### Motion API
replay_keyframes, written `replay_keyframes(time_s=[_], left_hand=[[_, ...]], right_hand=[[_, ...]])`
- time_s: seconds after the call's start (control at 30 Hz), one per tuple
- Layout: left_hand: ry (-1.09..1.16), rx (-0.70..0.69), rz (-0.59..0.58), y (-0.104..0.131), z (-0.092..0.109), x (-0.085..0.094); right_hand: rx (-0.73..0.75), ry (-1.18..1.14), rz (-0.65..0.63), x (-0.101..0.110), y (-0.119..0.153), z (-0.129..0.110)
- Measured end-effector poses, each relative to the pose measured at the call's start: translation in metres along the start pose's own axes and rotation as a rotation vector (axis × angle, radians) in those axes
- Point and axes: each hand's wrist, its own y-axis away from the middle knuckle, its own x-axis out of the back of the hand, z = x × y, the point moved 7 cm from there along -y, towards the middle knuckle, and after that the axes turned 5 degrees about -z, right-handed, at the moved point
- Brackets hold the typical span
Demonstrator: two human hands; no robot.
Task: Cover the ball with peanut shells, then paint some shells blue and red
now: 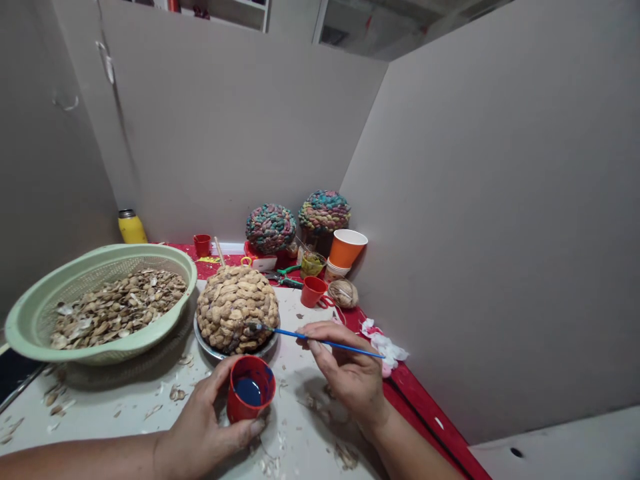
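Note:
My left hand (205,413) is closed round a red cup (251,390) with dark blue liquid inside. Between the fingers of my right hand (350,373) is a thin blue paintbrush (320,341), its tip against the front right of a ball covered in peanut shells (237,307). Near the brush tip a few shells look darker; the rest are tan. The ball rests in a metal bowl (210,348), and a stick (219,250) rises behind it.
A green basket (175,323) of shells stands at left, a yellow bottle (132,228) behind it. At the back are two multicoloured balls (271,228), an orange paper cup (345,250), another red cup (314,292), pliers (283,278) and twine (343,293). Grey panels (240,133) enclose the table.

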Motion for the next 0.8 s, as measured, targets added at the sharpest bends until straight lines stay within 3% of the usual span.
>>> replay_keyframes(time_s=[0.23, 0.37, 0.53, 0.67, 0.8], left_hand=[[0.003, -0.04, -0.015, 0.002, -0.005, -0.002], [-0.01, -0.071, -0.028, 0.001, -0.002, -0.003], [-0.059, -0.127, -0.031, 0.002, 0.004, -0.006], [-0.116, -0.195, -0.009, 0.003, 0.009, -0.004], [-0.142, -0.228, -0.012, 0.004, 0.007, -0.004]], right_hand=[[0.036, -0.075, 0.081, 0.011, -0.003, -0.012], [-0.024, -0.136, -0.109, 0.0, 0.0, -0.014], [-0.027, 0.042, -0.368, -0.022, 0.004, -0.016], [0.081, 0.059, -0.47, -0.033, 0.002, -0.026], [0.092, 0.078, -0.533, -0.038, 0.004, -0.029]])
